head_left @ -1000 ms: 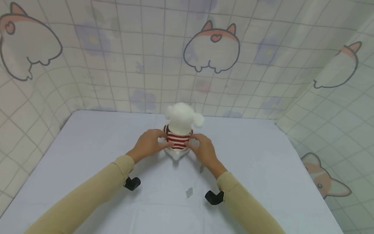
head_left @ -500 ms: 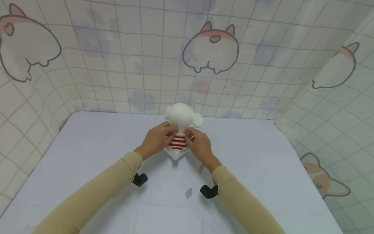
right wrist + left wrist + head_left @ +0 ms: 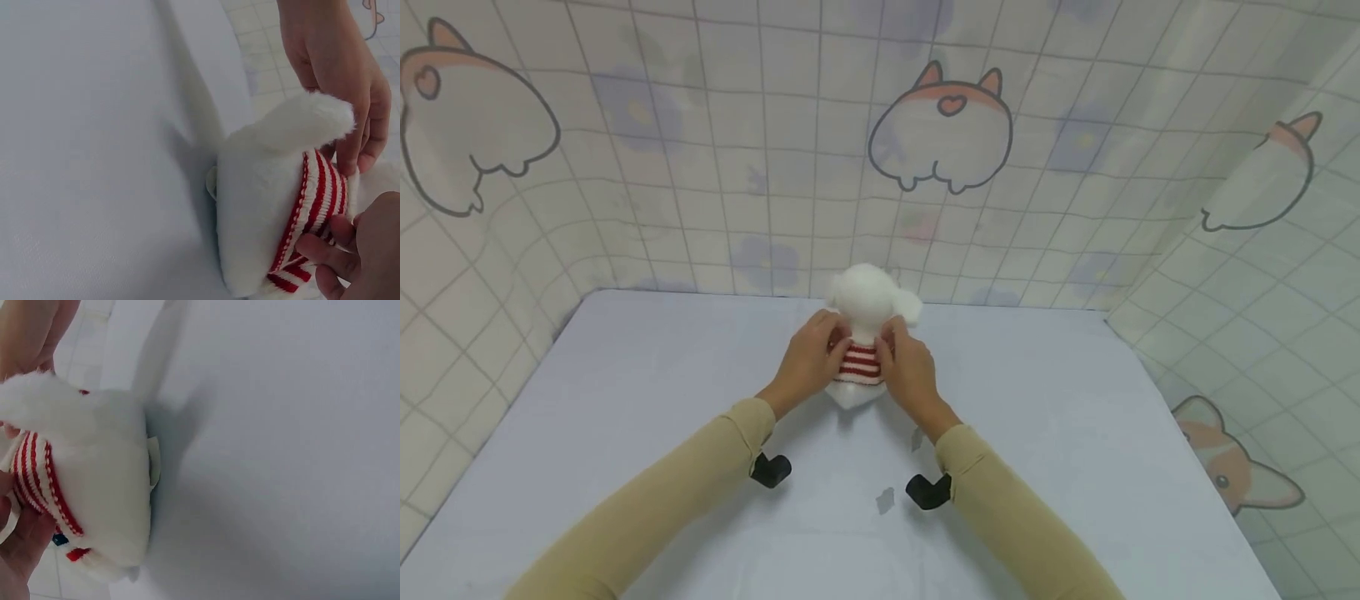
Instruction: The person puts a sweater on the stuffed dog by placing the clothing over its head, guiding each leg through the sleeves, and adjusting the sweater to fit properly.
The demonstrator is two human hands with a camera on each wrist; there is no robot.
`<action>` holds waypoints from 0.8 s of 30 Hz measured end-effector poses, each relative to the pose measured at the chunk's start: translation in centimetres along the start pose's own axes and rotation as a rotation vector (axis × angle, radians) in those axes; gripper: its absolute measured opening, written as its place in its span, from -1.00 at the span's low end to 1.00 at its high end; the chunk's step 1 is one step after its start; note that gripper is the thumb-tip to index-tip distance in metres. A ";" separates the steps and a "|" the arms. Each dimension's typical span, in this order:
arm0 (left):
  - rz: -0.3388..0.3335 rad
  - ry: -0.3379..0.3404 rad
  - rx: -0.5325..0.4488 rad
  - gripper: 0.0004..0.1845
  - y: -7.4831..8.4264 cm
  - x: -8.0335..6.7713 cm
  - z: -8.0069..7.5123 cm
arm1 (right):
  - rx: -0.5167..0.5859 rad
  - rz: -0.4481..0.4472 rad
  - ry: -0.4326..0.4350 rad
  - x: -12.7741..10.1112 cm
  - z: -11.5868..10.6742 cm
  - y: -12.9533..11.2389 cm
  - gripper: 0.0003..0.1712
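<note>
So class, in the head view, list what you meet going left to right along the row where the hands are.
Left hand → red-and-white striped knitted sweater on the white plush toy → right hand.

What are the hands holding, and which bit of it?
Both hands hold the white plush toy. The left hand and the right hand each have their grip on its red-and-white striped sweater, one on each side, near the top.

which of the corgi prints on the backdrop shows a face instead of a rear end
The corgi print low on the right wall, beside the table's right edge: it shows an eye and snout. The others show tailless rears, seen from behind.
</note>
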State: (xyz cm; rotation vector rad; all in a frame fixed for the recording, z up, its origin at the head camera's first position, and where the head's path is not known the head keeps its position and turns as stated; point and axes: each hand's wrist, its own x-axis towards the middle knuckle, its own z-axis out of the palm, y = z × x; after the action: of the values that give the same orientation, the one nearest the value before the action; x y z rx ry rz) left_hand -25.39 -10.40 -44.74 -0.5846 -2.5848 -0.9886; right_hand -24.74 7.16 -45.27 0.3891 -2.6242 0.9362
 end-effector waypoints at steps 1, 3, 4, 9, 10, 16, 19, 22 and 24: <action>-0.008 0.010 -0.012 -0.93 0.0 -0.1 0.1 | -0.001 0.001 0.002 0.0 0.0 -0.1 -0.88; -0.017 0.025 -0.030 -0.93 0.0 -0.1 0.3 | 0.000 0.000 0.003 0.0 0.0 -0.1 -0.88; -0.019 0.031 -0.039 -0.93 0.0 -0.2 0.3 | 0.007 -0.002 0.001 0.0 -0.1 -0.1 -0.87; -0.032 0.035 -0.031 -0.94 -0.1 -0.2 0.3 | 0.101 -0.023 -0.047 -0.1 -0.4 0.0 -0.86; -0.033 0.030 -0.022 -0.94 -0.2 -0.2 0.2 | 0.119 -0.026 -0.066 -0.1 -0.5 0.1 -0.86; 0.000 0.000 -0.019 -0.88 -0.3 -0.2 0.0 | 0.154 -0.007 -0.139 0.2 -0.8 0.2 -0.94; -0.012 -0.008 -0.053 -0.81 -0.5 -0.2 -0.1 | 0.172 0.032 -0.126 0.0 -0.6 0.2 -0.94; -0.057 -0.033 -0.101 -0.74 -0.7 -0.3 -0.1 | 0.178 0.075 -0.111 -0.1 -0.1 0.1 -0.93; -0.086 -0.057 -0.129 -0.72 -0.8 -0.3 -0.2 | 0.179 0.100 -0.105 -0.2 0.1 0.1 -0.92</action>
State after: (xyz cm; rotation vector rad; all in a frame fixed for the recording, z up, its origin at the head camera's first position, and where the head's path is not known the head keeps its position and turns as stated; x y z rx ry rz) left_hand -25.47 -11.19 -45.18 -0.5444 -2.6301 -1.1902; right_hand -24.65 7.16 -45.46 0.3619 -2.6837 1.2203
